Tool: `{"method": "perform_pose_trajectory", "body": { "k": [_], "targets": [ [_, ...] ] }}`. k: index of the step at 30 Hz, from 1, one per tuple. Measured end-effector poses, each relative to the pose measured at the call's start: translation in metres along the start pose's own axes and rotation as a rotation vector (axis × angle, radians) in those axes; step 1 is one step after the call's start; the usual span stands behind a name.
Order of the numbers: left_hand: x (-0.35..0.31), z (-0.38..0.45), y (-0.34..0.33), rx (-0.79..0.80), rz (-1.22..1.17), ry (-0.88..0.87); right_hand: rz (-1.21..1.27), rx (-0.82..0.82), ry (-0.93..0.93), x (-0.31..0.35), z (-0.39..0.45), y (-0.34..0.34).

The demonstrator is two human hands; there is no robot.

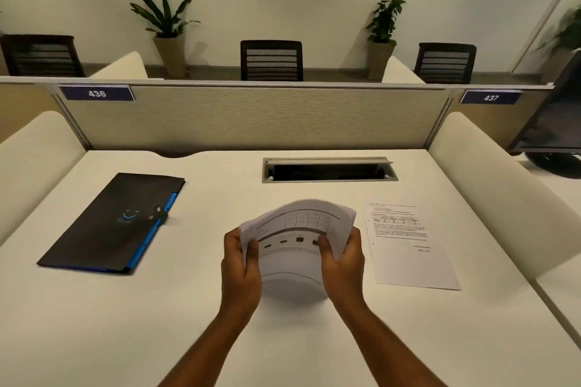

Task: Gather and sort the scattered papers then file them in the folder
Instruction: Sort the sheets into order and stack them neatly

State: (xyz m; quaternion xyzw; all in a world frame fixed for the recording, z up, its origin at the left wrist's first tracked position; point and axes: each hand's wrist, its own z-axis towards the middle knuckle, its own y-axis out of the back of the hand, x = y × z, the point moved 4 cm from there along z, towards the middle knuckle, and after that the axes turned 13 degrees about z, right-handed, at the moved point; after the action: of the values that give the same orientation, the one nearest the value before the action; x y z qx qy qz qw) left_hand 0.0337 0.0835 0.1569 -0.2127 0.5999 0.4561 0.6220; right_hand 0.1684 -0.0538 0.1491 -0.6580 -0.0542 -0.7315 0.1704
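Head view: both hands hold a thin stack of papers [297,239] above the middle of the desk [94,324]. Left hand [240,264] grips the stack's left edge, right hand [342,256] the right edge, thumbs on the printed top sheet, fingers curled closed underneath. The stack bows upward between them, so the sheets are light, limp and easily creased; loose leaves likely slide against each other. Best held at both side edges as now, or pinched along one long edge with support beneath. One loose sheet [408,248] lies flat on the desk just right of the right hand, not touching the stack; flat paper on a smooth top probably needs a corner lifted or a slide to the desk edge. The black folder [116,223] lies well apart at left, closed, clasp apparently fastened, blue edging showing; contents cannot be seen. The desk's cable hatch [328,170] stands open behind, dark inside.
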Motion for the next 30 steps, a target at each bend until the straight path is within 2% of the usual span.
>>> {"method": "perform_pose_trajectory", "body": {
  "k": [3, 6, 13, 18, 22, 24, 30],
  "targets": [
    [0.001, 0.003, -0.002, 0.018, 0.048, 0.011, -0.008, 0.002, -0.057, -0.006, 0.004, -0.003],
    [-0.002, 0.004, 0.001, -0.021, 0.002, 0.007, 0.038, 0.012, 0.015, 0.005, 0.003, -0.006],
    [0.028, -0.007, -0.005, 0.090, 0.008, 0.139, -0.096, 0.124, -0.054, -0.024, 0.001, 0.003],
    [0.030, -0.006, -0.003, 0.051, 0.049, 0.110, -0.192, 0.112, 0.254, 0.017, 0.002, 0.002],
    [0.028, -0.006, -0.004, 0.026, 0.061, 0.083, -0.498, 0.160, 0.552, 0.047, 0.011, 0.002],
    [0.028, -0.006, -0.005, 0.018, 0.062, 0.073, -0.596, 0.183, 0.589, 0.054, 0.013, 0.000],
    [0.029, -0.005, -0.007, 0.010, 0.054, 0.077, -0.676, 0.208, 0.620, 0.057, 0.013, 0.001]
  ]
}}
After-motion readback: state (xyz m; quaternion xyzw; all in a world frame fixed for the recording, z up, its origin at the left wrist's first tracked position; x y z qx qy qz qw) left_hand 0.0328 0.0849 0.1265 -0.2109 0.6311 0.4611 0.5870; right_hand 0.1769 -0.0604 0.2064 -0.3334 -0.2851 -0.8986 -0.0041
